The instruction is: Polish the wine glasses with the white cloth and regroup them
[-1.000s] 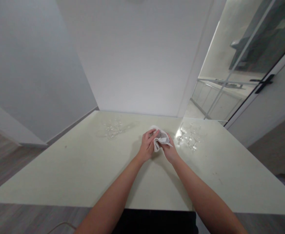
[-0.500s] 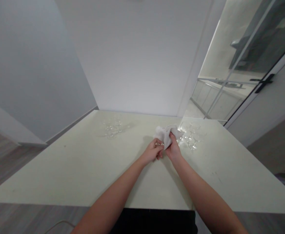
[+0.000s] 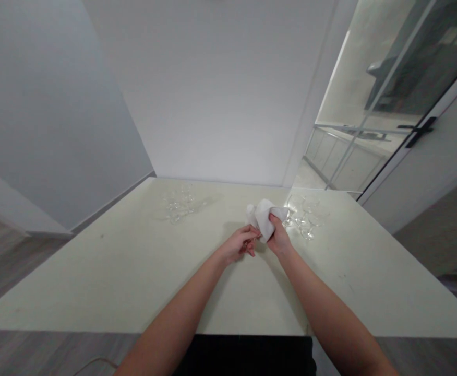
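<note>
My right hand (image 3: 278,236) is closed around a white cloth (image 3: 265,219), which bunches above and in front of the fingers. Close by on its left, my left hand (image 3: 242,244) grips a clear stemmed glass, of which only faint glints show between the fingers. The cloth covers the rest of that glass. Just right of the cloth stands a group of clear stemmed glasses (image 3: 305,224). A second group of clear stemmed glasses (image 3: 179,204) is at the back left, its outlines faint against the table.
Both groups stand on a pale table (image 3: 127,277) that meets a white wall (image 3: 213,94) at the back. A glass-paned partition (image 3: 353,130) and a door with a black handle (image 3: 421,131) are on the right. A cable (image 3: 95,361) lies on the floor at the lower left.
The cloth has shifted its folds and now bulges more over the top. My left hand has turned and moved slightly left and down; my right hand keeps hold of the cloth.
</note>
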`<action>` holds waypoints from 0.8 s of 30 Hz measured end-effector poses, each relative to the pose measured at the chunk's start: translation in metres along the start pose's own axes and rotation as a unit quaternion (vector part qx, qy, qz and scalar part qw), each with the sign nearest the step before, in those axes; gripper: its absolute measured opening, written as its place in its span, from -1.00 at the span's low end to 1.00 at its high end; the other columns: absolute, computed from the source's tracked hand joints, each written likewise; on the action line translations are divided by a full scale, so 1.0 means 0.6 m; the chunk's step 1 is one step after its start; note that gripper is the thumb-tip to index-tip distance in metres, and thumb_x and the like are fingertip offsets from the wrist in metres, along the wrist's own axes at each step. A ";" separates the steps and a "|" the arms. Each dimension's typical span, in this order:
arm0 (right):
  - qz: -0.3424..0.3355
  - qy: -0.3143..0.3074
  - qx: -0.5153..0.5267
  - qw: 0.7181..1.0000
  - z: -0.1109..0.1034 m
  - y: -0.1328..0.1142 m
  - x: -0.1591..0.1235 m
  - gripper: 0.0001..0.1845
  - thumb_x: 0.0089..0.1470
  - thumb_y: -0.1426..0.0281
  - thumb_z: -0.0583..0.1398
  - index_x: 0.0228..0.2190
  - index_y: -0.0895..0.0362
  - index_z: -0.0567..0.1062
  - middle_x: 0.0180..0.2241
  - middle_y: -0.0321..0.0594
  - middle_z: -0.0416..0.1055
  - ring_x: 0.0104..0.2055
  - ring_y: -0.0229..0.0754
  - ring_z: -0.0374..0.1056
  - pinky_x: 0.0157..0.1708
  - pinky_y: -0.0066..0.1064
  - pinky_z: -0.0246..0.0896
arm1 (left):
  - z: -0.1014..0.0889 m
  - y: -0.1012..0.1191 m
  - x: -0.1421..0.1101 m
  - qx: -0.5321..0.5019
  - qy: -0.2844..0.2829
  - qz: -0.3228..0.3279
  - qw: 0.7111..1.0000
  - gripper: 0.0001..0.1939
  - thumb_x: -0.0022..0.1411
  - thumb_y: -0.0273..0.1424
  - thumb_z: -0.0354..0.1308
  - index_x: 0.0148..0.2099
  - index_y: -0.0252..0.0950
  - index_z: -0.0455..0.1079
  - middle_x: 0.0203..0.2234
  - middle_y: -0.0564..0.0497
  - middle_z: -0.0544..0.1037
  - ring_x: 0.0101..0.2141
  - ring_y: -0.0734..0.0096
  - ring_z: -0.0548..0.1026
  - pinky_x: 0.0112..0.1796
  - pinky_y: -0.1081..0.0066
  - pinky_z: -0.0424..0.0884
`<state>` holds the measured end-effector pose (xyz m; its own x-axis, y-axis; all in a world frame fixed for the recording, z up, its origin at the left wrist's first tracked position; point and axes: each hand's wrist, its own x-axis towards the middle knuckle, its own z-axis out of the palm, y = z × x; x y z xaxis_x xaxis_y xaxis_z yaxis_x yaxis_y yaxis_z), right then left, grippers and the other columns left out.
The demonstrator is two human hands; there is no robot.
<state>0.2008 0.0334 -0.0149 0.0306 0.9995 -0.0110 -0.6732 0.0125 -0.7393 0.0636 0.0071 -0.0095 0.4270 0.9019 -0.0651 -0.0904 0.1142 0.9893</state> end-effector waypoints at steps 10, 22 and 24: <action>-0.064 0.043 -0.051 0.996 0.002 0.002 0.005 -0.61 -0.23 0.33 0.41 -0.28 0.13 0.52 -0.37 -0.30 0.56 -0.35 -0.19 0.46 -0.38 -0.42 0.42 | -0.003 -0.012 0.007 0.140 0.090 0.080 0.983 -0.69 0.07 -0.14 0.22 -0.28 -0.27 0.35 -0.60 0.13 0.34 -0.62 0.56 0.25 -0.56 0.53 0.24; -0.074 0.061 -0.043 0.994 0.014 0.001 -0.002 -0.61 -0.27 0.36 0.42 -0.31 0.12 0.52 -0.38 -0.28 0.56 -0.36 -0.18 0.46 -0.40 -0.42 0.44 | -0.002 -0.005 0.003 0.224 0.138 0.109 0.958 -0.68 0.04 -0.10 0.21 -0.33 -0.26 0.38 -0.60 0.08 0.37 -0.56 0.46 0.30 -0.49 0.48 0.24; -0.014 0.022 -0.036 0.999 0.004 -0.003 -0.003 -0.64 -0.26 0.33 0.40 -0.33 0.13 0.51 -0.44 -0.30 0.54 -0.44 -0.18 0.43 -0.50 -0.42 0.40 | 0.001 -0.003 0.001 0.108 0.059 0.035 0.992 -0.63 0.10 -0.03 0.14 -0.33 -0.27 0.37 -0.68 0.14 0.26 -0.64 0.51 0.22 -0.51 0.47 0.28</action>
<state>0.1998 0.0315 -0.0120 0.0826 0.9964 -0.0173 -0.6161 0.0374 -0.7868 0.0642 0.0073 -0.0110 0.3174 0.9483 0.0018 0.0843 -0.0302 0.9960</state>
